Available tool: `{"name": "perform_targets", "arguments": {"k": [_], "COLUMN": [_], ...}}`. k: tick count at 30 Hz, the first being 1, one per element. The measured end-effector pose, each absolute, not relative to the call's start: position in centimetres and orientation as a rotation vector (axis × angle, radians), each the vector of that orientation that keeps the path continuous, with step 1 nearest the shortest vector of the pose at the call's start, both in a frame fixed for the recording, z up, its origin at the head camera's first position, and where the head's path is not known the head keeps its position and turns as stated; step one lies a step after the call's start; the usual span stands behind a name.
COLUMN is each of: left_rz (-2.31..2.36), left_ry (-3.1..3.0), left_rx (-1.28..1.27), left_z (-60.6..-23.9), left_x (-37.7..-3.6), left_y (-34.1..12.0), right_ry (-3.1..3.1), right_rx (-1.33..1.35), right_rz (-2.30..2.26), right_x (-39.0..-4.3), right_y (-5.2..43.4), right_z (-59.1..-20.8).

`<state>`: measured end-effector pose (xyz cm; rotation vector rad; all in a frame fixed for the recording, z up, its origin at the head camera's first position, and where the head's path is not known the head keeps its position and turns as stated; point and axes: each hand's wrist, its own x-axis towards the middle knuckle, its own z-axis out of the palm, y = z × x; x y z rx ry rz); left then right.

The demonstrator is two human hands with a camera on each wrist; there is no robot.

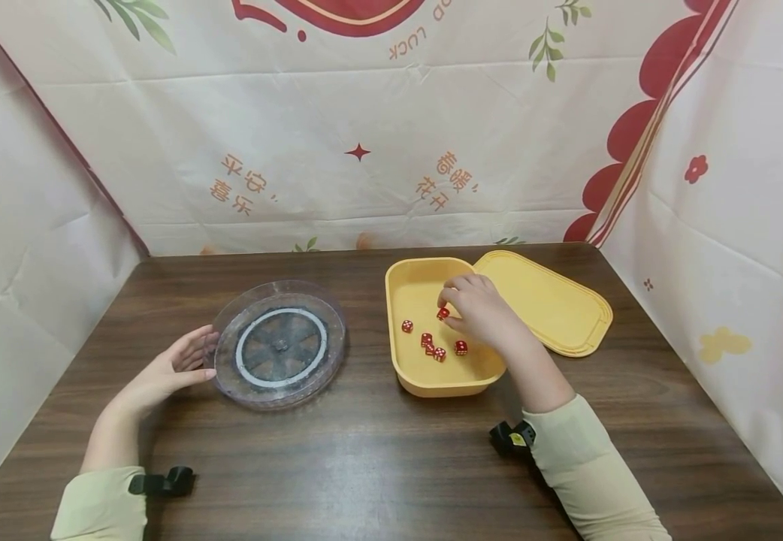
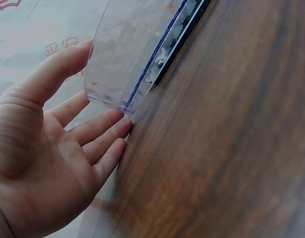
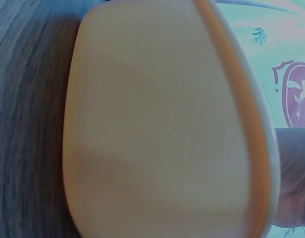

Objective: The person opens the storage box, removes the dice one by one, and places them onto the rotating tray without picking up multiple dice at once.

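Observation:
A round clear plastic dish (image 1: 279,346) with a dark wheel-like base sits on the wooden table (image 1: 364,458). My left hand (image 1: 173,368) rests against its left rim with fingers straight; the left wrist view shows those fingers (image 2: 100,126) beside the clear wall (image 2: 127,54). A yellow box (image 1: 410,376) holds several red dice (image 1: 432,346). My right hand (image 1: 476,308) reaches into it and pinches one red die (image 1: 442,313) at the fingertips. In the right wrist view the yellow box wall (image 3: 157,124) fills the frame and hides the fingers.
The yellow lid (image 1: 550,304) lies flat to the right of the box, touching it. Printed cloth walls (image 1: 378,135) close in the table at the back and both sides. Bare wood stretches along the near edge.

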<state>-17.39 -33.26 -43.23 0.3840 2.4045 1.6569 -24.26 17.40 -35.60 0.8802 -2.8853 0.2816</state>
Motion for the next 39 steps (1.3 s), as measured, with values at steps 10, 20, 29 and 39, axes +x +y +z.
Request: {"name": "perform_targets", "arguments": {"k": [10,20,29,39], "left_rz": [1.662,1.649,1.667,1.669], "left_ry": [2.395,2.398,2.378,2.381], "left_rx": [0.382,0.378,0.384,0.384], "left_z": [-43.3,-43.5,-43.4,-43.4], "left_x": [-17.4,-17.6,-17.5,-17.5], "left_y": [-33.3,-33.4,-33.4,-33.3], "right_ry": [-2.862,-2.827,-2.802,-2.792], "right_rx": [0.897,0.930,0.975,1.004], "right_rz": [0.300,0.310,0.287,0.242], "right_x": [-23.3,-22.5,-22.4,-22.5], "right_y": [16.7,16.1,15.2,13.8], "right_z": [-34.6,-33.8,-33.2,-32.9]}}
